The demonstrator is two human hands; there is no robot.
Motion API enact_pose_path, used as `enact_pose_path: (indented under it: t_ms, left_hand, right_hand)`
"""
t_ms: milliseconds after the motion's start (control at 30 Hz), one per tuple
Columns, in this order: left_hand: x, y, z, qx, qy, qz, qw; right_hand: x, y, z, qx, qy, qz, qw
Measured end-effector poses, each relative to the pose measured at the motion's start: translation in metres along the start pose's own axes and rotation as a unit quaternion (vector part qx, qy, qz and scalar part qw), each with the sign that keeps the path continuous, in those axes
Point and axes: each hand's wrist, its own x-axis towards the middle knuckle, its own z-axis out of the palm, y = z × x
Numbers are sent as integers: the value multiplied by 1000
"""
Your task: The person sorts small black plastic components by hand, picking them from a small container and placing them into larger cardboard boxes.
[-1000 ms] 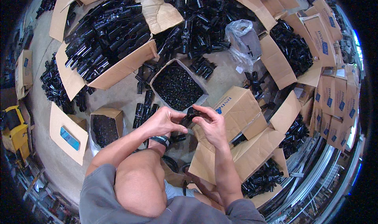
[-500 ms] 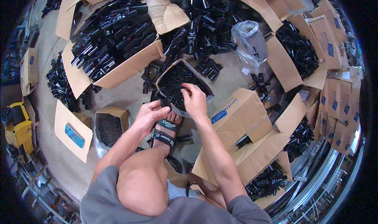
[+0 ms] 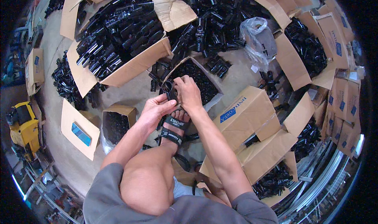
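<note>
At the far left, a yellow machine (image 3: 24, 125) is seen. To its right, a phone (image 3: 81, 134) is laid on a cardboard flap (image 3: 87, 150). Farther back, a heap (image 3: 65, 82) of black pieces is spread on the floor (image 3: 118, 94), and beside it a large box (image 3: 138, 65) is piled full of black tubular pieces. Nearer, a small box (image 3: 126, 109) is filled with dark bits.

Next comes the left hand (image 3: 151, 111), which is closed in a pinch: the lower end of a black part (image 3: 171, 94) is gripped between thumb and fingers. The part is held upright just beyond the fingertips, its ring-shaped end uppermost, between the two hands and in front of the left side of a bin (image 3: 213, 100). Below it, a sandalled foot (image 3: 176, 127) is seen.

The right hand (image 3: 189, 96) is placed just right of the part, over the near left corner of the bin, its fingers bent toward the part. Whether the part is touched, or anything small is held, cannot be told. Small black bits are contained in the bin.

Farther right, a carton (image 3: 246, 117) is set near the right forearm, and behind it a clear bag (image 3: 258, 37) is seen. At the far right, cartons are stacked.
</note>
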Motion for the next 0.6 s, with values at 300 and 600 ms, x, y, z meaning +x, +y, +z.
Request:
enact_pose_path:
  t_ms: [300,600]
  left_hand:
    - [6,-4,-6,22,10,13,1000]
    - [-2,2,12,38,-20,20,999]
  right_hand:
    - [-39,-25,-55,311,90,144,935]
    - [-35,-34,-83,331,60,132,933]
